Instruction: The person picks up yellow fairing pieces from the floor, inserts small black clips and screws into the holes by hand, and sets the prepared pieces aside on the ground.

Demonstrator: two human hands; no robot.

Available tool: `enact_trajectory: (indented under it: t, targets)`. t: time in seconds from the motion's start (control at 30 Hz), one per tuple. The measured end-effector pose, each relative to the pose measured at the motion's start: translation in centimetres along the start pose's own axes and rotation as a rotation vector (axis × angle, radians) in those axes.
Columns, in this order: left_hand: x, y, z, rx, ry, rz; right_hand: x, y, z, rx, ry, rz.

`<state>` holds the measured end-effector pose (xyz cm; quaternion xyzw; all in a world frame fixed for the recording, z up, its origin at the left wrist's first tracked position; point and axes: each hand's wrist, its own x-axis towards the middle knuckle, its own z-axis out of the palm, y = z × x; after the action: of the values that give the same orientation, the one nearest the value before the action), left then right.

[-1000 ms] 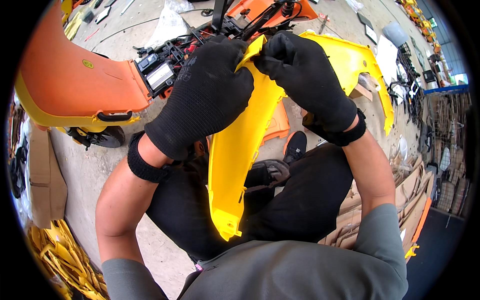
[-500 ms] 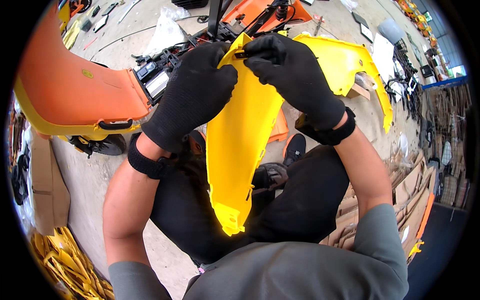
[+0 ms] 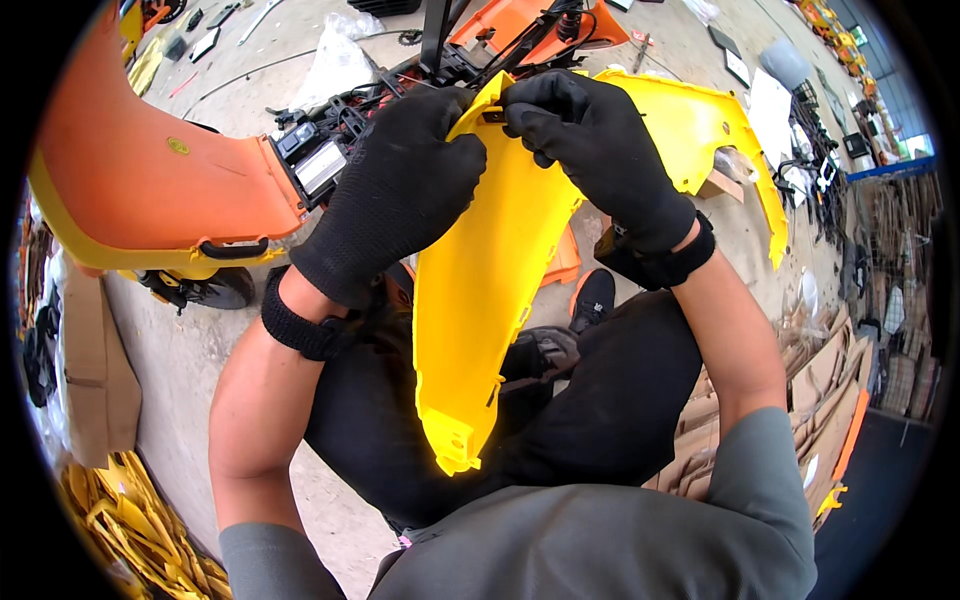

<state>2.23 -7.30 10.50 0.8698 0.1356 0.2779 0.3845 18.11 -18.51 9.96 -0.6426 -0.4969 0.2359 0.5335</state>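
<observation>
A long yellow plastic panel (image 3: 480, 260), curved and tapering toward me, stands tilted above my lap. My left hand (image 3: 405, 185), in a black knit glove, grips its left edge near the far end. My right hand (image 3: 605, 150), gloved alike, has its fingers curled together at the far end's right side. Beside those fingertips a small dark metal clip (image 3: 493, 117) sits on the panel. Whatever the right fingers pinch is hidden by the glove. The panel's narrow near end (image 3: 455, 445) hangs over my dark trousers.
An orange and yellow vehicle body (image 3: 180, 180) stands at left, joined to a dark frame with cables. Another yellow panel (image 3: 720, 125) lies beyond my right hand. Flattened cardboard (image 3: 800, 400) is stacked at right; yellow parts (image 3: 145, 520) are heaped at lower left.
Both hands and the panel's far end have shifted slightly right. My right fingertips have come off the dark clip to its right, so more of it shows.
</observation>
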Motion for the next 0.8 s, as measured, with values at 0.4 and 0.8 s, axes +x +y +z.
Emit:
enact_trajectory:
  t: [0.4,0.8]
  targets:
    - [-0.2,0.0,-0.1,0.026,-0.029,0.025,0.1,0.2,-0.8,0.148,-0.129,0.082]
    - [-0.3,0.7,-0.1,-0.004,-0.036,-0.013,0.0,-0.2,-1.6,0.15,-0.187,0.125]
